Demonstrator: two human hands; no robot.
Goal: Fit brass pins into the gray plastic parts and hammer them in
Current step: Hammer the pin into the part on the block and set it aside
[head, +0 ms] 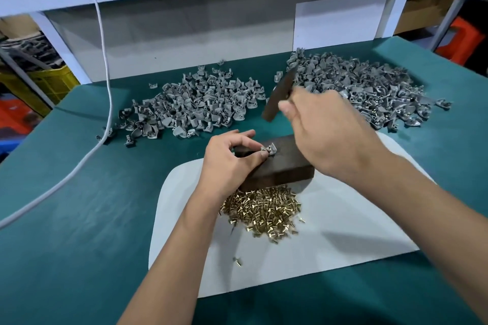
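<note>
At the green tabletop (79, 219), my left hand (232, 163) pinches one gray plastic part (270, 152) on a single dark block (280, 166); my right hand (324, 134) has its grip closed around one hammer (280, 95), raised just above. Two heaps of gray parts (195, 103) lie far left and far right (369, 87), too many to count. One pile of brass pins (264, 208) sits near, on one white sheet (343, 232). No writing is readable.

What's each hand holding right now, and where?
Left hand pinches a small gray plastic part by its near edge on the dark block. Right hand grips a dark metal bar near its middle.
</note>
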